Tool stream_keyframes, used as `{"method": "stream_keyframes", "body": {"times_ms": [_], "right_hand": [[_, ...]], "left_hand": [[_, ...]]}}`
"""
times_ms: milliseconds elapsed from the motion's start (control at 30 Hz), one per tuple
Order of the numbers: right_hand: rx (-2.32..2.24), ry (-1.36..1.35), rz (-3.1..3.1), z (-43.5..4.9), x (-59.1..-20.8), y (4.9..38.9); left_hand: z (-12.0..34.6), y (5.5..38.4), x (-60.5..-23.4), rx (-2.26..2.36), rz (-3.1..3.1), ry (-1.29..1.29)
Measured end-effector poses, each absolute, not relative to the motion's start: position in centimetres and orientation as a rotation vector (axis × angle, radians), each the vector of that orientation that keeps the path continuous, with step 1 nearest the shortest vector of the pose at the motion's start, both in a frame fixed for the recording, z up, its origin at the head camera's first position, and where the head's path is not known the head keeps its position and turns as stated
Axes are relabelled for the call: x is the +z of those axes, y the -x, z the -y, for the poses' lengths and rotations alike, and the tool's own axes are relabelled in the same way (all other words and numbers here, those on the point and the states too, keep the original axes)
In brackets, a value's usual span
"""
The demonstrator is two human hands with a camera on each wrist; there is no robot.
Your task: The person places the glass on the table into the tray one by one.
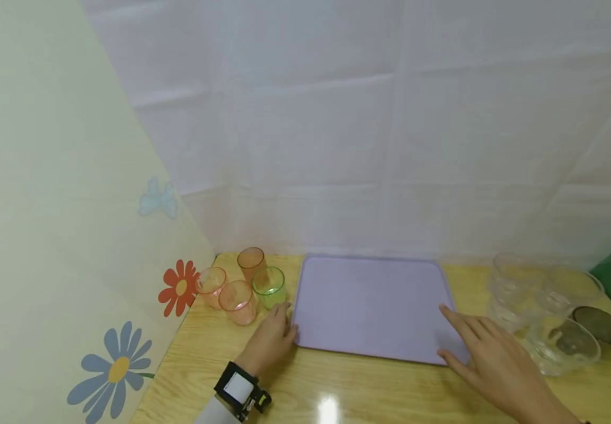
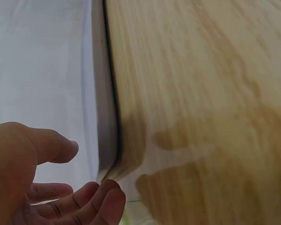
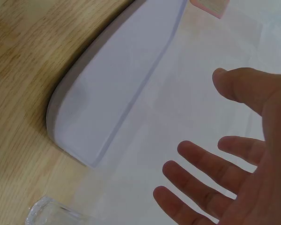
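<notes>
A flat purple tray lies on the wooden table. At its left edge is my left hand, fingertips right at the tray's rim near the front corner. The left wrist view shows that hand's thumb apart from the fingers. My right hand is above the tray's front right corner, with its fingers spread. In the right wrist view the tray is beyond that hand's fingers, and nothing is in the palm. A green tumbler stands just behind the left hand.
Beside the green tumbler stand a pink tumbler, an orange-red one and a brown one. On the right are several clear glass vessels and a dark smoky cup. A white sheet hangs behind the table.
</notes>
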State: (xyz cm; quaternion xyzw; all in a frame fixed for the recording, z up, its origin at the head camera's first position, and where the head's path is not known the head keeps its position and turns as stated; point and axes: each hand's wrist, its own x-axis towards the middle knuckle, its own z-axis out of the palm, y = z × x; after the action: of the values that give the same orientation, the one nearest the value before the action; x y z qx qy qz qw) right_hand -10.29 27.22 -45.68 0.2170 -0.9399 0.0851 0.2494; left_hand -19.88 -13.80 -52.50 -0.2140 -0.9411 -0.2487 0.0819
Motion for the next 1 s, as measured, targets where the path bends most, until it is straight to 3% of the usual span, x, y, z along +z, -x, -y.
{"method": "stream_keyframes", "body": {"times_ms": [1000], "right_hand": [[0.288,-0.508,2.538,-28.0,-46.3,9.8]], "left_hand": [[13.6,20.8,-54.7,-0.633,2.855,0.519]]}}
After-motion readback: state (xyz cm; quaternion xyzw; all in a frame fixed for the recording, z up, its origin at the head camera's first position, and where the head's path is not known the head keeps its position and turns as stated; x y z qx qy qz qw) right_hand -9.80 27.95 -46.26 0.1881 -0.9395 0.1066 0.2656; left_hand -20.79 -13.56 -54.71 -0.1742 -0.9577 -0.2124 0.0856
